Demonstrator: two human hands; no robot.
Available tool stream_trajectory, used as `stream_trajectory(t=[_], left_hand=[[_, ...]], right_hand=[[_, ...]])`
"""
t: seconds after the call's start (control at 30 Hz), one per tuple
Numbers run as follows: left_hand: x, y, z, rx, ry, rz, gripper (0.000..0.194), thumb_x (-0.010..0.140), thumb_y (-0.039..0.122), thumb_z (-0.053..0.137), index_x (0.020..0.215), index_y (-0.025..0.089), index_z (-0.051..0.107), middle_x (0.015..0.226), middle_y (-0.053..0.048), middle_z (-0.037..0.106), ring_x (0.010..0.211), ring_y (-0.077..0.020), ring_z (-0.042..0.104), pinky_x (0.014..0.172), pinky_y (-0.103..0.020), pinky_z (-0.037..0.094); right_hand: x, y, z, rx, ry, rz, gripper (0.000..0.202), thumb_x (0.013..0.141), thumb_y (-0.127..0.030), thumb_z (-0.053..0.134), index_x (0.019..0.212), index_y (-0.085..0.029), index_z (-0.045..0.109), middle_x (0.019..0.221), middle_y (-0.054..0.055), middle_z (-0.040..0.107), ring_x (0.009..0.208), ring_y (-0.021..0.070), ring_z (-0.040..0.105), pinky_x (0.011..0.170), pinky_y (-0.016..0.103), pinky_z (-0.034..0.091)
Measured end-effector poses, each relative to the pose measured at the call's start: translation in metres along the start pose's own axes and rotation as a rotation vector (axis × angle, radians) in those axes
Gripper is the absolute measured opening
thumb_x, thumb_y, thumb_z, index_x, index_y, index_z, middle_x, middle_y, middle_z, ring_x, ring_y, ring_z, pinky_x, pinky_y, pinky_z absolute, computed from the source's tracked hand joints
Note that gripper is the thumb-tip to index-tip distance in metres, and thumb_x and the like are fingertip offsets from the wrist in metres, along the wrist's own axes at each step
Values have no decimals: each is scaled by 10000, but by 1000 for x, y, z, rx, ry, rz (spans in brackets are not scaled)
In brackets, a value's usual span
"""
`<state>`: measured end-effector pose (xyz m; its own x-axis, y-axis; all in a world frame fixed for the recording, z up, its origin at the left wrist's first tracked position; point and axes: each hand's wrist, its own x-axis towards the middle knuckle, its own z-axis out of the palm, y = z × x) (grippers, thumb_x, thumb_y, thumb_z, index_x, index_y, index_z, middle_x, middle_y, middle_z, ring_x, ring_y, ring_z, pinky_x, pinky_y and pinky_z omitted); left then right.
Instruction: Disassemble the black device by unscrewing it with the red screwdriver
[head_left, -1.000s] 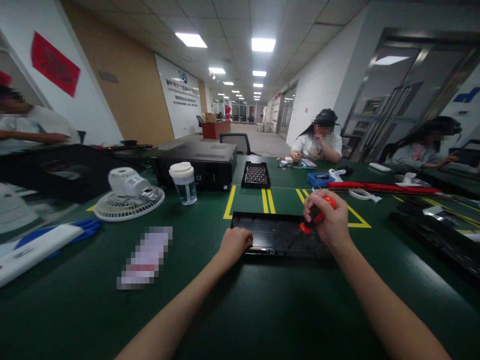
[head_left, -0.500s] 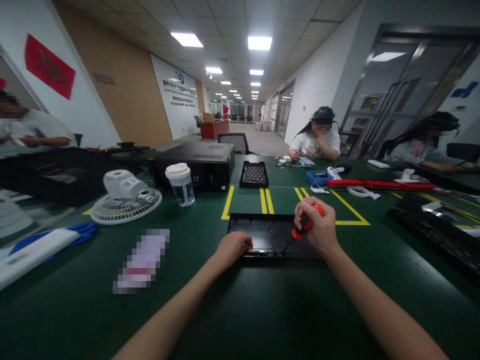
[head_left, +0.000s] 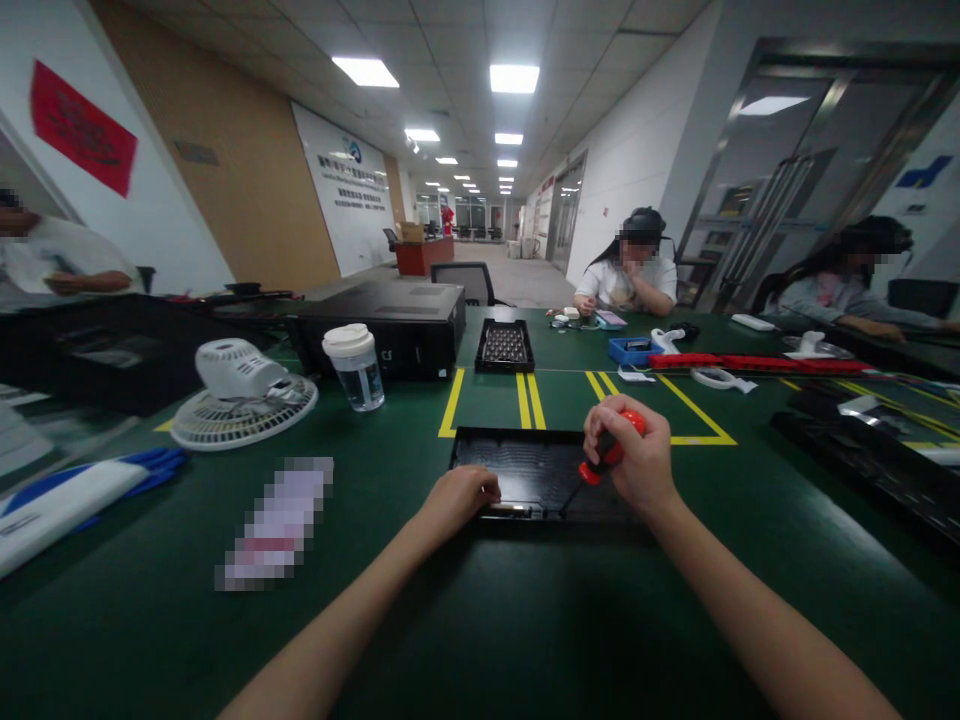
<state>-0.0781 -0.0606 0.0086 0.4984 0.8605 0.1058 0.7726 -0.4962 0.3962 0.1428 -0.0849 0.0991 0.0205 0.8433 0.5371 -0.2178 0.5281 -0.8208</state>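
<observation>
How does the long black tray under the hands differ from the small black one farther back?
The long tray lies wide across the view; the small tray looks far narrower. The small tray holds rows of small pieces, while the long tray has a pale strip near its front edge. The left hand is at the long tray, with the screwdriver angled into it; no hand touches the small tray. Both are black with raised rims.
</observation>
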Motion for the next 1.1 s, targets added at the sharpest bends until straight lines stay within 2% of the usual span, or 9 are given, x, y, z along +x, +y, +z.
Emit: stream_trajectory(t=[0.2,0.27,0.4,0.47,0.57,0.73,0.87,1.1], left_hand=[[-5,3,-3,-24,157,8,120,797,219,516,801,197,633,860,-24,639,813,-150,570,700,-241,406],[-8,7,-6,-131,208,-19,119,802,240,515,814,196,624,846,-22,643,806,-146,577,726,-253,418],[-14,16,-18,-509,262,-97,155,796,308,531,828,183,616,838,-23,657,811,-141,598,747,-262,443],[-16,21,-21,-741,228,-147,189,773,327,563,854,163,609,855,-36,668,817,-148,607,731,-265,456],[-19,26,-18,-1044,163,-194,326,771,346,572,1048,174,586,896,-41,677,829,-143,602,746,-275,455],[-20,32,0,-1415,70,-317,307,707,347,656,952,163,644,890,-41,666,779,-113,582,724,-246,447],[-24,43,4,-1587,4,-359,262,682,290,693,902,155,649,853,-28,651,745,-88,579,715,-231,447],[-27,49,4,-1686,-25,-345,253,684,252,701,899,137,633,843,-47,666,722,-87,604,717,-231,463]], right_hand=[[5,-11,1,114,123,-122,179,766,-148,498,587,-154,490,559,-19,478,468,95,477,379,211,372],[7,-18,1,169,165,-160,179,756,-134,477,578,-155,484,558,-20,456,480,96,466,387,211,370],[10,-33,-1,236,218,-200,172,731,-128,450,562,-152,473,551,-18,423,479,99,443,377,207,341],[9,-39,-1,266,231,-206,172,724,-147,446,554,-151,470,547,-16,414,479,99,432,368,200,327],[8,-45,0,314,242,-192,173,715,-174,450,544,-151,466,538,-17,396,477,95,414,356,189,308],[2,-50,6,371,241,-167,168,697,-207,460,538,-156,459,534,-22,361,472,89,394,339,174,291],[-1,-49,9,384,219,-170,167,701,-215,453,544,-159,460,532,-21,350,469,88,384,332,169,287],[-1,-47,8,388,203,-173,183,717,-207,415,547,-155,459,536,-14,351,470,90,381,328,169,284]])
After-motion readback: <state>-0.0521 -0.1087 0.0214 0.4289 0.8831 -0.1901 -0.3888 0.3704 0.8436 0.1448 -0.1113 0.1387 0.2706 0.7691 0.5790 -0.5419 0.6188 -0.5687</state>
